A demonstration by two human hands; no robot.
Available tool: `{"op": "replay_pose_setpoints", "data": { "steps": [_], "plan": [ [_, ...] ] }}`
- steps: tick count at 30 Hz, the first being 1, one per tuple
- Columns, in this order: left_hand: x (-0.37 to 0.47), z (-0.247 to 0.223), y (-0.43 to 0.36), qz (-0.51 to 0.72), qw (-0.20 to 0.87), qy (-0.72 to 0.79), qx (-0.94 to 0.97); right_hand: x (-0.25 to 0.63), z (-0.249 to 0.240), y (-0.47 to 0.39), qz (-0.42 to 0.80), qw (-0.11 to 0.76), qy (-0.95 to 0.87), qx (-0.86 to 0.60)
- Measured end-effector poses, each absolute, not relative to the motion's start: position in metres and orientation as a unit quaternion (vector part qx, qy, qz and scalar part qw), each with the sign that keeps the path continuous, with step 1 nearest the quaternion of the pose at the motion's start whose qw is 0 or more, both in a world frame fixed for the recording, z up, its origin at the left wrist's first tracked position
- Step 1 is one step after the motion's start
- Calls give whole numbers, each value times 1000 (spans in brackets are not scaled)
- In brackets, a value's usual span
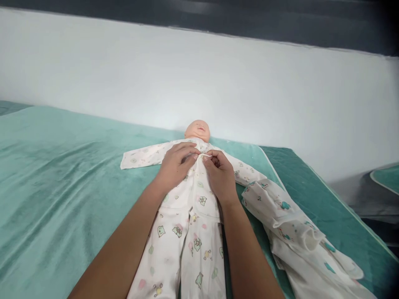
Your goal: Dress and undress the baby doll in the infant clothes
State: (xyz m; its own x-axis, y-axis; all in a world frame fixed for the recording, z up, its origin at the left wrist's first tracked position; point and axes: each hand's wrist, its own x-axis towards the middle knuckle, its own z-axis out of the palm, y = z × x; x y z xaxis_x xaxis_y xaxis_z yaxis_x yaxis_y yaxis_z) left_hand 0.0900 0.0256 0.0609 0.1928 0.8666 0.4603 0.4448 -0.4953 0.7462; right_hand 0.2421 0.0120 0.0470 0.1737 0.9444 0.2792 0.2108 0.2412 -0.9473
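Observation:
A baby doll (pixel 197 130) lies on its back, head toward the wall, dressed in a white baby shirt (pixel 176 200) printed with small animals. Matching trousers (pixel 166 245) cover its legs. My left hand (pixel 178 162) rests on the chest, thumb and fingers closed at the shirt's front edge. Opposite it, my right hand (pixel 220 172) pinches the raised edge of the shirt front between thumb and fingers. The fastening under the fingertips is too small to make out. Both sleeves stretch out to the sides, and no doll hands show.
Crumpled white baby clothes (pixel 296 236) with teal prints lie at the right, touching the sleeve's end. A light green sheet (pixel 77 199) covers the bed, with a darker green pad (pixel 314 195) at right. A white wall (pixel 199 79) stands behind.

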Motion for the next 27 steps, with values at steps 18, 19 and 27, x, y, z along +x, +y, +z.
{"op": "replay_pose_setpoints", "data": {
  "steps": [18,19,27],
  "plan": [
    [90,57,27,438,181,454,755,248,48,9,231,562,-663,-437],
    [90,57,27,437,182,453,755,248,49,9,234,562,-662,-438],
    [89,64,23,429,246,464,735,244,47,10,260,587,-606,-469]
  ]
}}
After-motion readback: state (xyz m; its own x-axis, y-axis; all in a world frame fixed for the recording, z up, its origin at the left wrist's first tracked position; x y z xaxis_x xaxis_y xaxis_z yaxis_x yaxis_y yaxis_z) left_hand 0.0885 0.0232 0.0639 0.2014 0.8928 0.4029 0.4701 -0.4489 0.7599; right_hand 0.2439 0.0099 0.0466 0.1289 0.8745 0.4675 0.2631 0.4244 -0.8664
